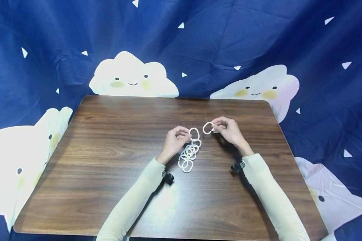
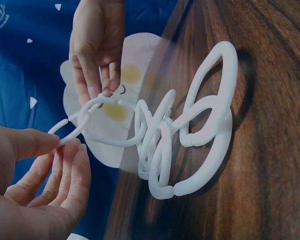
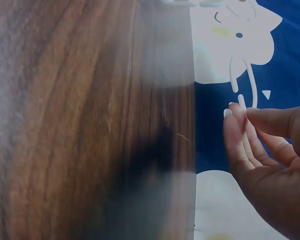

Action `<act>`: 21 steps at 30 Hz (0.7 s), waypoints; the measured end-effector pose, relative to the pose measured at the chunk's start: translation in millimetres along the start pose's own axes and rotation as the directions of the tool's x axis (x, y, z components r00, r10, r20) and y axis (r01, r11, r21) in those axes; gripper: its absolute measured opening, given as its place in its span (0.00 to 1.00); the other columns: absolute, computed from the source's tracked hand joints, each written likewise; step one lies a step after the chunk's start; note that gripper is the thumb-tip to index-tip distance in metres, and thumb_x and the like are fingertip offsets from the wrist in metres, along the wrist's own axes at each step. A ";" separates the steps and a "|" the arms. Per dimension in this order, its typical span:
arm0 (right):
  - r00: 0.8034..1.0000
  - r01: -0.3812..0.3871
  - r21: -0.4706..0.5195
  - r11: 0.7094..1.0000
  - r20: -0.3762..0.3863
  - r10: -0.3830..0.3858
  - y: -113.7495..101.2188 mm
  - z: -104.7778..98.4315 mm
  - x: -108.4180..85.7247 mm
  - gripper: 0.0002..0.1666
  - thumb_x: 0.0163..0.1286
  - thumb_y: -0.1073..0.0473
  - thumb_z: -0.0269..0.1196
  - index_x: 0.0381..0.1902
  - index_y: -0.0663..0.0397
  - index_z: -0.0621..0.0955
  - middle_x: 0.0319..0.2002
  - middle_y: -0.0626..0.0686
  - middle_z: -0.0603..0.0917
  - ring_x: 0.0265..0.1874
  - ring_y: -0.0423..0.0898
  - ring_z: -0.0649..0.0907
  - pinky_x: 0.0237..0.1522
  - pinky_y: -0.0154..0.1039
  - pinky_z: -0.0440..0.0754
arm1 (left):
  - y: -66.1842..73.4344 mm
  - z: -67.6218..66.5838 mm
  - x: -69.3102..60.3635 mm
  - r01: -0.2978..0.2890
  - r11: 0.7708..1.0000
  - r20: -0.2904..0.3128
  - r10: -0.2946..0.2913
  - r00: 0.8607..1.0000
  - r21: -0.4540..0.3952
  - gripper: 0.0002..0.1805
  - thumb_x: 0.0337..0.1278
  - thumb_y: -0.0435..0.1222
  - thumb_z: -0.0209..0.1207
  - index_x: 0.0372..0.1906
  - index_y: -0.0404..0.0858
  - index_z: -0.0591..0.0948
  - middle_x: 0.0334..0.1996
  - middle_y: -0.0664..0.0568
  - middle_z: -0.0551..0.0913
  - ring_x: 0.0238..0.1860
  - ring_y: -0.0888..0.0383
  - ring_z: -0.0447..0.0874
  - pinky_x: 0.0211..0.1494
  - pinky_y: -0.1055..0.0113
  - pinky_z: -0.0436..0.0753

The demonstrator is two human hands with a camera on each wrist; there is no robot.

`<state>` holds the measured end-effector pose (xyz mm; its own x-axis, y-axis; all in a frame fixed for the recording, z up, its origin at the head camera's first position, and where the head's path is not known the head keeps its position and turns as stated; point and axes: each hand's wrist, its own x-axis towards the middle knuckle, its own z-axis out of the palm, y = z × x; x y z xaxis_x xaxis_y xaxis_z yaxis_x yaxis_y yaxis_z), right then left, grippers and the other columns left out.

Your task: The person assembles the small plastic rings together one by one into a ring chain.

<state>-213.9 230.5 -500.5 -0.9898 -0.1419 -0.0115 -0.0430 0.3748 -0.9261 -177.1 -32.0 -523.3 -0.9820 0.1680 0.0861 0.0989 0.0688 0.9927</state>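
My left hand [image 1: 176,140] pinches the top ring of a chain of white open plastic rings [image 1: 189,152] between thumb and fingertips. In the left wrist view this end ring [image 2: 76,133] is raised, and the linked rings below it trail down onto the wood. To the right, my right hand [image 1: 230,132] pinches a separate white ring [image 1: 203,129] by its edge, a short way from the chain's end. A small gap in that loose ring [image 3: 251,82] shows in the right wrist view, just above the fingertips.
Both hands work above a brown wooden table [image 1: 114,134] with rounded corners. A dark blue curtain [image 1: 205,43] with white clouds and triangles hangs behind and beside it. Black wrist cameras are strapped over the pale sleeves [image 1: 132,201].
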 end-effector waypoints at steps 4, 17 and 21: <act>1.000 0.019 0.017 1.000 0.005 -0.019 -2.4 2.9 -4.7 0.16 0.74 0.67 0.64 0.55 0.73 0.81 0.46 0.72 0.86 0.36 0.44 0.91 0.46 0.41 0.92 | -0.2 -0.3 -0.1 0.004 1.000 0.000 -0.004 1.000 0.004 0.12 0.61 0.29 0.68 0.47 0.28 0.84 0.38 0.35 0.91 0.32 0.50 0.93 0.37 0.70 0.90; 0.999 0.044 0.014 0.999 0.024 -0.044 -13.6 12.0 -12.8 0.13 0.74 0.68 0.64 0.53 0.69 0.82 0.47 0.75 0.85 0.35 0.44 0.91 0.43 0.34 0.91 | 0.9 0.7 0.2 0.017 1.000 -0.001 -0.017 1.000 0.008 0.11 0.61 0.30 0.68 0.46 0.30 0.84 0.38 0.36 0.91 0.37 0.40 0.93 0.42 0.59 0.92; 0.999 0.041 0.018 0.999 0.023 -0.041 -14.4 14.7 -13.1 0.12 0.74 0.68 0.64 0.53 0.68 0.82 0.47 0.75 0.85 0.36 0.45 0.91 0.42 0.30 0.90 | 0.1 0.9 0.1 0.008 1.000 0.000 -0.008 1.000 -0.001 0.10 0.61 0.29 0.68 0.46 0.31 0.85 0.39 0.34 0.90 0.37 0.39 0.93 0.44 0.53 0.92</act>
<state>-198.3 213.5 -492.5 -0.9838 -0.1782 0.0183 -0.0811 0.3522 -0.9324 -177.0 -31.1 -523.3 -0.9828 0.1674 0.0786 0.0913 0.0693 0.9934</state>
